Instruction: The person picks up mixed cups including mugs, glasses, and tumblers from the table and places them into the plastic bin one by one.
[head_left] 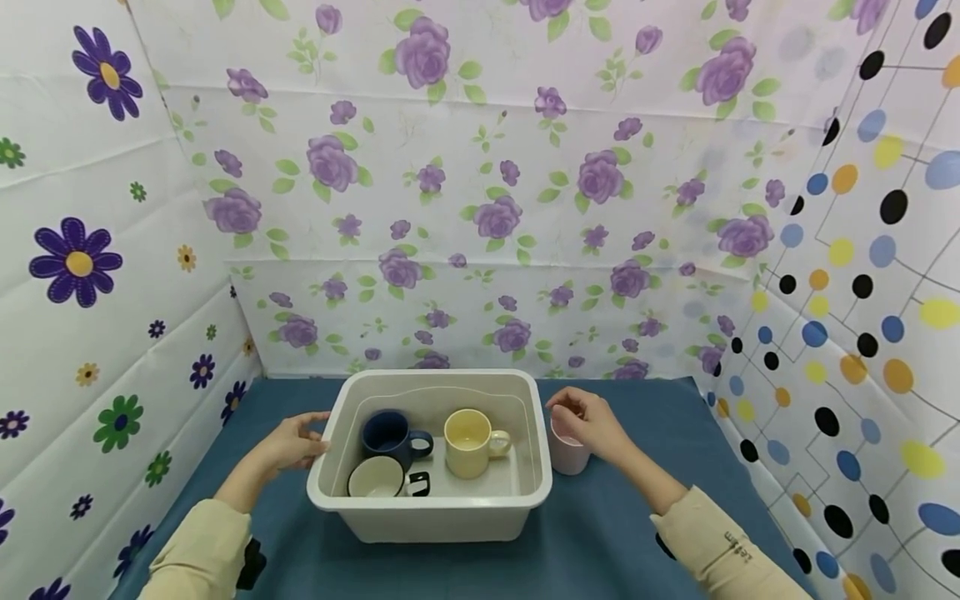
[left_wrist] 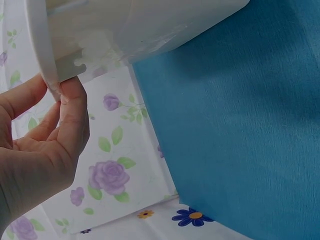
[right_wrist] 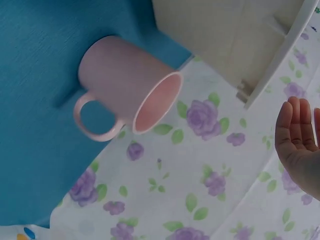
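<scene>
A pale grey plastic tub (head_left: pixel 431 523) stands on the blue table. My left hand (head_left: pixel 288 442) pinches its left rim between thumb and fingers; the left wrist view shows this hand (left_wrist: pixel 50 130) at the rim's edge. Inside the tub are a dark blue mug (head_left: pixel 386 435), a yellow mug (head_left: pixel 467 446) and a cream mug (head_left: pixel 375 478) with a black-and-white handle. Outside, by the right wall, a pink mug (right_wrist: pixel 122 75) stands upright on the table. My right hand (head_left: pixel 588 421) is over it in the head view; in the right wrist view the hand (right_wrist: pixel 302 145) is apart from mug and tub, fingers relaxed.
Patterned cloths hang on three sides: purple roses at the back (head_left: pixel 495 217), daisies on the left (head_left: pixel 75 262), coloured dots on the right (head_left: pixel 892 208). A black object (head_left: pixel 252 562) shows beside the left sleeve. Blue cloth (head_left: pixel 622 533) covers the table.
</scene>
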